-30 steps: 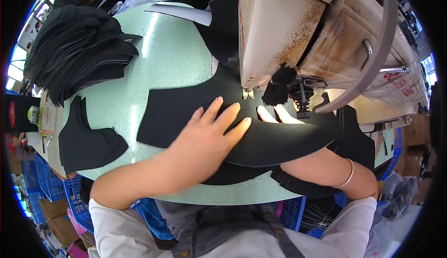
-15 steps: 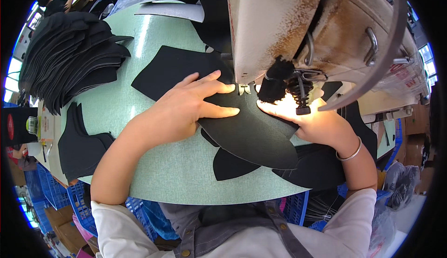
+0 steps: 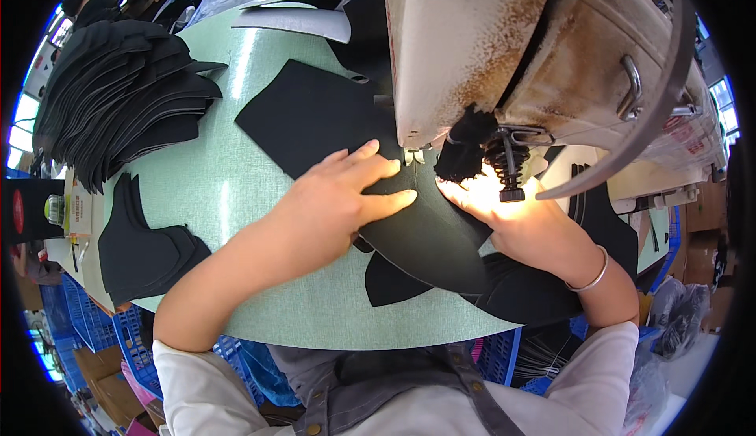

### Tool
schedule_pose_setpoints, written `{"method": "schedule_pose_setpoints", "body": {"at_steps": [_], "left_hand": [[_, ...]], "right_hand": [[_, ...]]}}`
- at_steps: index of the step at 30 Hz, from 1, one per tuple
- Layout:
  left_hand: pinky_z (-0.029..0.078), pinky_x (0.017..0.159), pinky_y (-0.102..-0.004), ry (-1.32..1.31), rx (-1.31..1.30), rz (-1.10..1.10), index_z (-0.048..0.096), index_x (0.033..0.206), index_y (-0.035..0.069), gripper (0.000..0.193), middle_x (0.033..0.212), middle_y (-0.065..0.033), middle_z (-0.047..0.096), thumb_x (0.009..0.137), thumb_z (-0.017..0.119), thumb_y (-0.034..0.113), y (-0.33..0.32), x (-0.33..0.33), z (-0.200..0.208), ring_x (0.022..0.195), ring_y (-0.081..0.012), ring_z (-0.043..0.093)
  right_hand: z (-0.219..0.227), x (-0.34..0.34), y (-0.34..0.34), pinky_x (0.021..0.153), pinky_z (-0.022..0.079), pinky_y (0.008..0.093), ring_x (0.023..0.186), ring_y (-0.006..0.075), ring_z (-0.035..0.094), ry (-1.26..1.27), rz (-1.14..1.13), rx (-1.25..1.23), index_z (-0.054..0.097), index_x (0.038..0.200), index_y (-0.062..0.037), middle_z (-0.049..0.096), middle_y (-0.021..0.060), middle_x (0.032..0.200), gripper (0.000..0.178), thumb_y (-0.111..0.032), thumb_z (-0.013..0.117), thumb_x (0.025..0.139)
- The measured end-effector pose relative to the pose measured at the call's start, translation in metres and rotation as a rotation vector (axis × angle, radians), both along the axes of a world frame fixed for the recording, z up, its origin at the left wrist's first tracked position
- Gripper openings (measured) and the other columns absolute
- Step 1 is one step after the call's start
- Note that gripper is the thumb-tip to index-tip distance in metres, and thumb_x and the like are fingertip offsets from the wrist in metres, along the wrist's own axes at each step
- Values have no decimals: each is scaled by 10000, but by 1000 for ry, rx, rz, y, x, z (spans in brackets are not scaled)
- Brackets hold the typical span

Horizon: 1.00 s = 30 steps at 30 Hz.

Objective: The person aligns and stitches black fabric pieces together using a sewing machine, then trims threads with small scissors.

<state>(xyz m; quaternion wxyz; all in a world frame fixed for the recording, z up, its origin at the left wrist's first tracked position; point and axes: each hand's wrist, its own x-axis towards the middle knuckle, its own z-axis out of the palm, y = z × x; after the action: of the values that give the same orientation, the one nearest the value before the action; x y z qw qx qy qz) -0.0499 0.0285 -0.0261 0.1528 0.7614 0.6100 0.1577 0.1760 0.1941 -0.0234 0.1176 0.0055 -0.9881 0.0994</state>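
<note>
Change: left hand (image 3: 335,200) slid right and up toward the needle since a second ago, black fabric panel (image 3: 331,117) swung round with it; right hand (image 3: 516,219) now fully out from under the machine head, lit by the lamp.
Left hand: flat, palm down, fingers spread and extended, pressing on the panel just left of the presser foot (image 3: 411,157); gripping nothing.
Right hand: also flat on the fabric, fingers stretched toward the needle area, bracelet (image 3: 592,274) at the wrist; no pinch visible, though glare hides the fingertips.
Work piece: curved black panel lying on the pale green table (image 3: 236,200), one end under the sewing machine (image 3: 535,66), the other fanning out toward the far left; further black pieces layered beneath near the table's front edge.
Handling: judged thin, soft and light, limp enough to fold or creep; matte surface probably grips the table a little. Best steered by flat pressure either side of the needle, close to the seam line, not lifted by an edge.
Surroundings: stack of cut black pieces (image 3: 118,97) at far left, smaller pile (image 3: 146,243) nearer; blue crates (image 3: 94,333) below the table.
</note>
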Motion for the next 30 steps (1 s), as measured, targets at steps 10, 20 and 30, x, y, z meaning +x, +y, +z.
{"method": "schedule_pose_setpoints", "body": {"at_steps": [10,20,30], "left_hand": [[430,1003,-483,122,53,68,599,1235,47,604,1243,-172,532,643,697,-18,7,21,7,1225,-377,508],[467,994,-417,34,175,2,640,1162,65,447,1200,-112,594,727,626,-34,0,6,-4,1227,-350,540],[488,952,-396,175,243,-34,626,1143,18,424,1147,-118,593,721,659,24,9,18,3,1183,-311,550]], "right_hand": [[5,-12,-5,752,497,422,782,284,608,114,-17,92,644,1051,-71,626,100,862,343,-90,654,708],[-9,3,1,591,467,346,615,229,568,-16,10,73,704,972,-73,594,78,728,224,-103,624,765],[-4,-4,27,615,430,403,563,266,522,-37,19,102,629,714,-72,569,78,635,75,-134,663,689]]}}
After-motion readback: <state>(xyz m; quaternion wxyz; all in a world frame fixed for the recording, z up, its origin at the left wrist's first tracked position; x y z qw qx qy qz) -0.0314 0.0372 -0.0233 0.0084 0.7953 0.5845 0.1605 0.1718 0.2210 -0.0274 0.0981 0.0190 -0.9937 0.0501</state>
